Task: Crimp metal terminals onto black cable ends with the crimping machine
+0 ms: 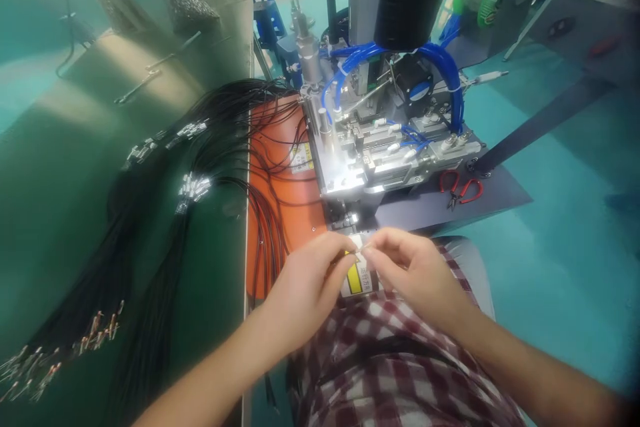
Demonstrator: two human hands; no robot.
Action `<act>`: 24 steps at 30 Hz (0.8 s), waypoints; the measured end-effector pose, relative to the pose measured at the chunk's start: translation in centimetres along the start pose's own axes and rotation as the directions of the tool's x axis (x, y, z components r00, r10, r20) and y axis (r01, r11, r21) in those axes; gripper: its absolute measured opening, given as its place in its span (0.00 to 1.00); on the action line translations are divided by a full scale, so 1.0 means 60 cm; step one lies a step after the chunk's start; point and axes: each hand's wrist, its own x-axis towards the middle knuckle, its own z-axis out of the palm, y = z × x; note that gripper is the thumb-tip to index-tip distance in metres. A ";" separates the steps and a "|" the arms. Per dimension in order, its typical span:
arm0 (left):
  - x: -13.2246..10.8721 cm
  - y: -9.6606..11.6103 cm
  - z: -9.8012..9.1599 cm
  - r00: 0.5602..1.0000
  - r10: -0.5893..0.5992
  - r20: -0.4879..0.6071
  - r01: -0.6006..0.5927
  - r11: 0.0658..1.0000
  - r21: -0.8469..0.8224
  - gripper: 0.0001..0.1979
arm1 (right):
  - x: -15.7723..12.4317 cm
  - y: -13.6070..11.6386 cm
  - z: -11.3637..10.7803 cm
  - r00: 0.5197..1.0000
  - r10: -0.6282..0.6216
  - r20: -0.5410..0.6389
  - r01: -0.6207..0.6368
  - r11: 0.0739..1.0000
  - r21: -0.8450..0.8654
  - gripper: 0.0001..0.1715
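**Our checked cloth (pixel 380 360) and a tiny pinch**

Above its soft red-and-white squares, our left hand (pixel 305 287) and right hand (pixel 415 273) meet at the tips. Both pinch a tiny piece (pixel 359 252), too small to make out, just in front of the shiny metal machine (pixel 380 153).

Just in front of the machine (pixel 380 140), the left hand (pixel 305 287) and right hand (pixel 415 273) are pinching something tiny, perhaps a wire end (pixel 361 251); black wires (pixel 165 213) are lying to the machine's left, red pliers (pixel 460 188) to its right.
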 end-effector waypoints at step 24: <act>0.022 -0.016 0.030 0.963 -0.252 -0.092 0.169 0.837 -0.521 0.07 | 0.023 0.001 0.010 0.994 0.088 -0.065 -0.082 0.993 0.090 0.11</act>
